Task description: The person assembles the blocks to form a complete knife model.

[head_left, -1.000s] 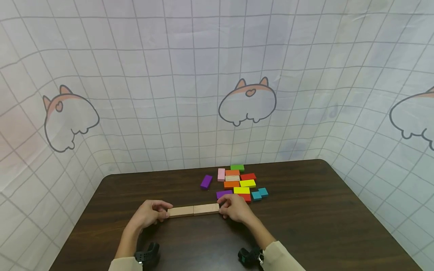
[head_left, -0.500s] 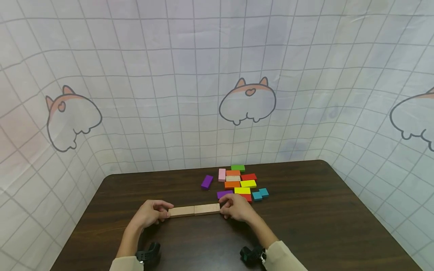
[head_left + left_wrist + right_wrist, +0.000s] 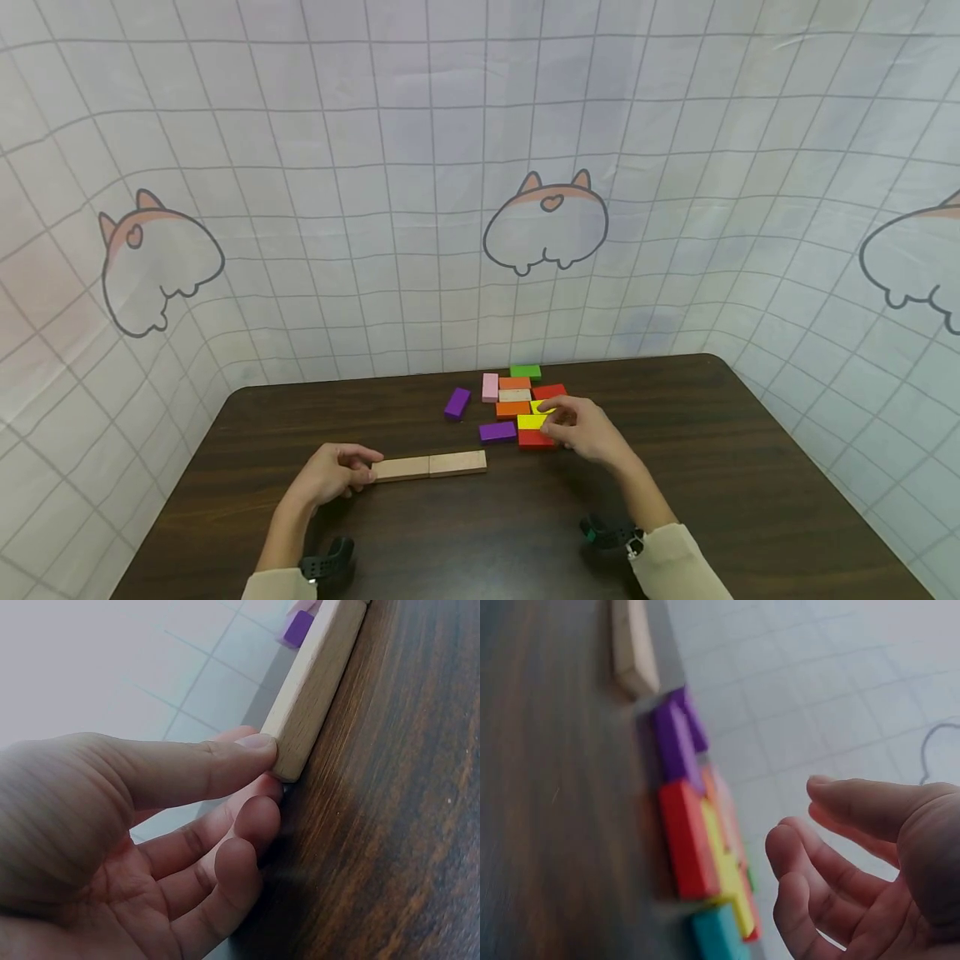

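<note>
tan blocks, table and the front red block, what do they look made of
Tan blocks: likely bare wood, matte; faint grain shows up close.
Table: wood or wood-look laminate, slight sheen; dark streaky grain fits either.
Front red block: perhaps painted wood, maybe plastic; solid colour, no grain visible.

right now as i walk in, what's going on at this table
A person is working with small blocks on a dark table. Their left hand pinches the left end of one plain block, which lies end to end with a second plain block. Their right hand holds nothing and hovers by the coloured blocks, which lie grouped toward the back.
</note>
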Demonstrator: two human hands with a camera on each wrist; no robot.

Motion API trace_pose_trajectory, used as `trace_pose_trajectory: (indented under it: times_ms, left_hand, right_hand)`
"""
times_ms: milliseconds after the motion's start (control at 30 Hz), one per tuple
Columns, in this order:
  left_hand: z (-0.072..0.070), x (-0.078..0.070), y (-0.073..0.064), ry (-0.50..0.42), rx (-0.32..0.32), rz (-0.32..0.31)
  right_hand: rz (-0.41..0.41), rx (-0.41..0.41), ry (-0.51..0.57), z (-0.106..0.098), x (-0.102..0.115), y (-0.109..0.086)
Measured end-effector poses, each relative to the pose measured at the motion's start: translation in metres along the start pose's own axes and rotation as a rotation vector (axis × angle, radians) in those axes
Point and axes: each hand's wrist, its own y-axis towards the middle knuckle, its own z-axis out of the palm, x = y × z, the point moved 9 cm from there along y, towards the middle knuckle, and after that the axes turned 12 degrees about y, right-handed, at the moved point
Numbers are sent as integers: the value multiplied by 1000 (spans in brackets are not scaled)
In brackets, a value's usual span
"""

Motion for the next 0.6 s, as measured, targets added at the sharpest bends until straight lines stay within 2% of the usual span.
trace_pose_trajectory:
  times_ms: [200,600]
  left_hand:
    - [-1,0,-2,-5,10,2]
    - [0,-1,-1,-12,20,-2]
  right_hand:
    - [38,28,-68,-3,-19,-4]
    - [124,1,-128,5,-35,0]
